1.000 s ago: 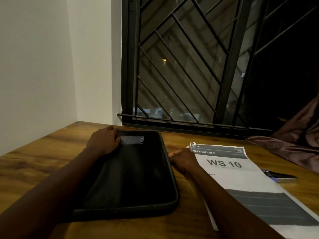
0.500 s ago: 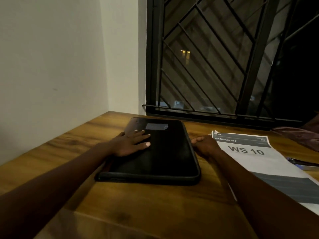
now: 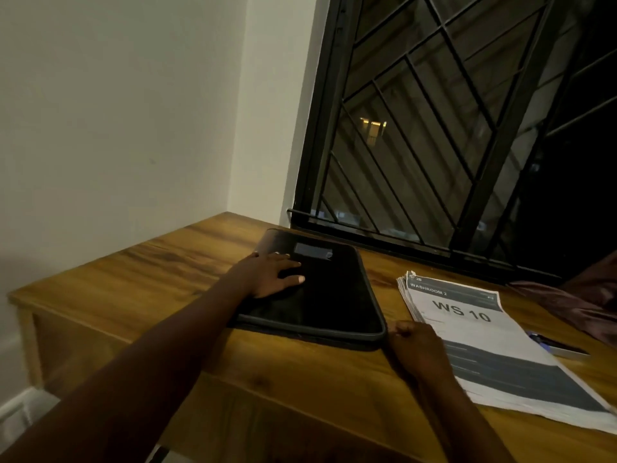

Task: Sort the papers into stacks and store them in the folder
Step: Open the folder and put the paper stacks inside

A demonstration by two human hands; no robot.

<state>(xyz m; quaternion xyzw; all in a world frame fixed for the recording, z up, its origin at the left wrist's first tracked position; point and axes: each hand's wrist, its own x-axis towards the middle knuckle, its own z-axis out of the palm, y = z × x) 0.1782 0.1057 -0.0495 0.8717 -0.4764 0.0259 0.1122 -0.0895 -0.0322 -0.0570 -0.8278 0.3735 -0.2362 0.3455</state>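
A black zip folder (image 3: 329, 297) lies shut and flat on the wooden table (image 3: 160, 279), near the window. My left hand (image 3: 272, 275) rests flat on its far left part, fingers spread. My right hand (image 3: 417, 345) sits at the folder's near right corner with its fingers curled against the zip edge; what they pinch is hidden. Just right of the folder lies a stack of printed papers (image 3: 494, 335), its top sheet reading "WS 10".
A small dark and blue object (image 3: 557, 345) lies right of the papers. Dark purple cloth (image 3: 577, 302) is bunched at the far right. A black barred window (image 3: 434, 145) stands behind the table, a white wall on the left. The table's left edge drops to the floor.
My right hand has slid along the folder's right edge from its middle to the near right corner. My left hand stays flat on the folder. The view has swung left and tilted.
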